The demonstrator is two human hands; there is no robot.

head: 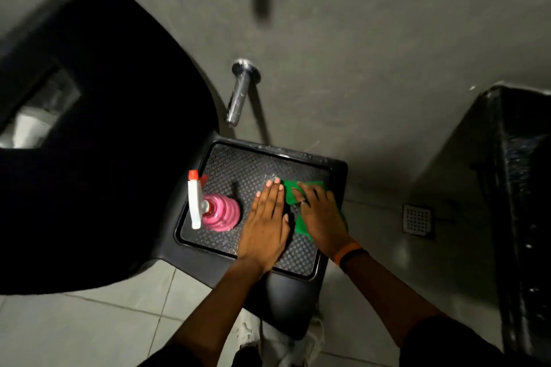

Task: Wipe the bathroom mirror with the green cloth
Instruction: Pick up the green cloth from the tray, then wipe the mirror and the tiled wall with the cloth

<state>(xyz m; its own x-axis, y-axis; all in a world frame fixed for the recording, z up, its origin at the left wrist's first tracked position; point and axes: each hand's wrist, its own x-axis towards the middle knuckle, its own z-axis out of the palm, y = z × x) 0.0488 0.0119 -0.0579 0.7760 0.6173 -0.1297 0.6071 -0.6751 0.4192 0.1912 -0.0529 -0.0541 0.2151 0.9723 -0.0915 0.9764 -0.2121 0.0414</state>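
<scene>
The green cloth (pixel 290 192) lies on the patterned top of a black stool (pixel 334 185), toward its right side. My right hand (pixel 320 213) rests on the cloth with its fingers curled over it, covering the cloth's middle. My left hand (pixel 265 222) lies flat on the stool top just left of the cloth, fingers together, its fingertips at the cloth's edge. No mirror is in view.
A pink spray bottle (pixel 219 213) with a white and red trigger head stands on the stool's left side. A chrome tap (pixel 238 92) juts from the grey wall above. A large black fixture (pixel 98 143) fills the left, a black bin (pixel 518 188) the right, near a floor drain (pixel 417 217).
</scene>
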